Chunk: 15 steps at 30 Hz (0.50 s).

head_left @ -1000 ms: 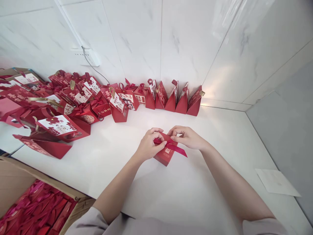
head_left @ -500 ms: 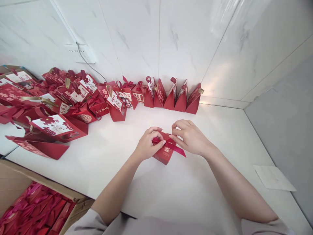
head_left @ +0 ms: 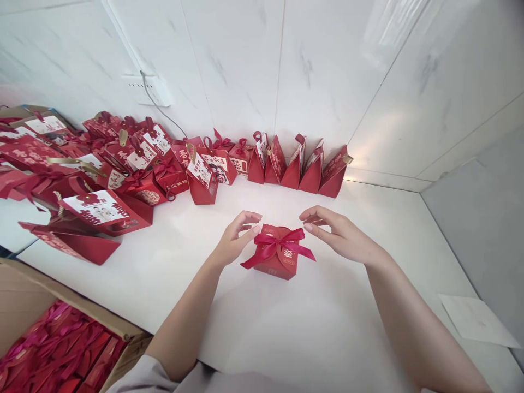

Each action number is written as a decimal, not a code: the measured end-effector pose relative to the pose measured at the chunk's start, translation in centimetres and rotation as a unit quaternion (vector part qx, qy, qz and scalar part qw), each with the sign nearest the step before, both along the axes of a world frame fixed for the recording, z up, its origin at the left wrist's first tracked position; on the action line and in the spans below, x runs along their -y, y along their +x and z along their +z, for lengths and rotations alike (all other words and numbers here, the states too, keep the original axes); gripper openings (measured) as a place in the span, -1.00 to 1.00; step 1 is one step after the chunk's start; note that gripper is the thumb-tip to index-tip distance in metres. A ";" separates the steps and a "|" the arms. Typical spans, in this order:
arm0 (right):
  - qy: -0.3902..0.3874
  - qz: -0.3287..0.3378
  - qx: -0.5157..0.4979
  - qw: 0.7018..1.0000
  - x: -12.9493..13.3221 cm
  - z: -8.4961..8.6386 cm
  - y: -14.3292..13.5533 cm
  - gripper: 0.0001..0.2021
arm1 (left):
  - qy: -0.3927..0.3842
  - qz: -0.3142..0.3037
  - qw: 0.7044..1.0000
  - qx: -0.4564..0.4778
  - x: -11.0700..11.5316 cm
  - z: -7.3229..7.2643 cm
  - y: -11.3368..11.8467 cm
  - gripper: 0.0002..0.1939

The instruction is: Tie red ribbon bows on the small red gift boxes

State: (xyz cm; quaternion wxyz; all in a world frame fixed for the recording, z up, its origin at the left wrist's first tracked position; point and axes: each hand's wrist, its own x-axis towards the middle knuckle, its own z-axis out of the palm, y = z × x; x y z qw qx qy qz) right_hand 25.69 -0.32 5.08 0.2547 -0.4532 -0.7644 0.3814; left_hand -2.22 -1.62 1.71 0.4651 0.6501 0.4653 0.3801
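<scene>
A small red gift box (head_left: 275,268) sits on the white table in front of me, light lettering printed on its sides. Across its top lies a crimson ribbon (head_left: 268,250) tied in a bow, its tails hanging to both sides. My left hand (head_left: 237,238) hovers just left of the box, fingers curved and apart, with nothing in it. To the right, my right hand (head_left: 333,232) is raised beside the bow's right loop, thumb and fingers apart and holding nothing.
Many red gift boxes (head_left: 139,188) with tags and ribbons crowd the table's left side. A row of triangular red boxes (head_left: 309,177) stands against the tiled wall. A cardboard carton (head_left: 73,295) full of ribboned boxes is at lower left. White paper (head_left: 477,319) lies at right.
Both hands have let go of the ribbon and moved apart to either side. The bow now lies spread over the box. The view has shifted slightly left.
</scene>
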 end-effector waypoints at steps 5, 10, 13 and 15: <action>-0.040 0.064 0.059 0.995 0.9 0.6 -0.6 -0.66 | 0.022 -0.146 0.989 0.000 -0.4 -0.6 -1.2 -0.53; -0.020 0.039 0.057 0.997 0.9 -0.1 -1.0 -0.63 | 0.027 -0.096 0.995 0.028 -0.7 -1.3 -0.9 -0.69; 0.063 -0.017 0.038 0.997 0.9 -0.2 -0.8 -0.62 | 0.019 -0.017 0.998 0.063 -1.0 -1.6 -1.3 -0.68; 0.139 -0.051 0.014 0.989 1.3 0.5 -0.6 -0.62 | 0.013 -0.029 0.996 0.083 -1.2 -1.6 -1.8 -0.54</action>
